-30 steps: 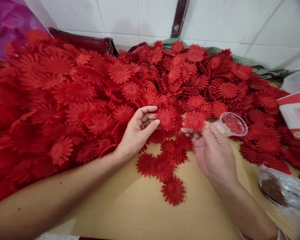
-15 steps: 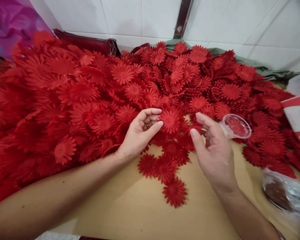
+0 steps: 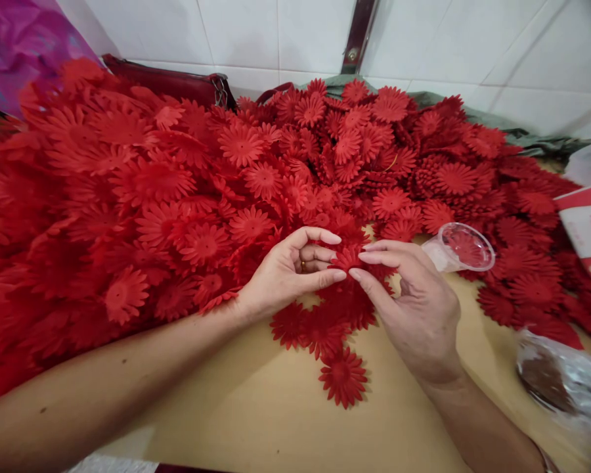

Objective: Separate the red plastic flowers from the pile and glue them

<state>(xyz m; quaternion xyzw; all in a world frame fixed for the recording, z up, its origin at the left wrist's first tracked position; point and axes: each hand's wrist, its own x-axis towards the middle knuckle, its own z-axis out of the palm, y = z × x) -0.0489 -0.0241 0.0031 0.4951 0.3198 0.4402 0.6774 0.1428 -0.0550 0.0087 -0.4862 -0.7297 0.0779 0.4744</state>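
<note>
We pinched one red flower cutout between both hands: the left hand kept a thumb-and-finger grip on its left edge, the right hand on its right edge. The cutout sat just left of the clear plastic cup, above the tabletop and at the near edge of the red flower pile.

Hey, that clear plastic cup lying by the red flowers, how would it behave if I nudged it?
The clear plastic cup lies on its side on the table, so a nudge would probably make it roll, likely in a curve, since it looks tapered. Its walls look thin, so it is probably very light and would skid easily. The red flower cutouts around it might stop it quickly.
</note>
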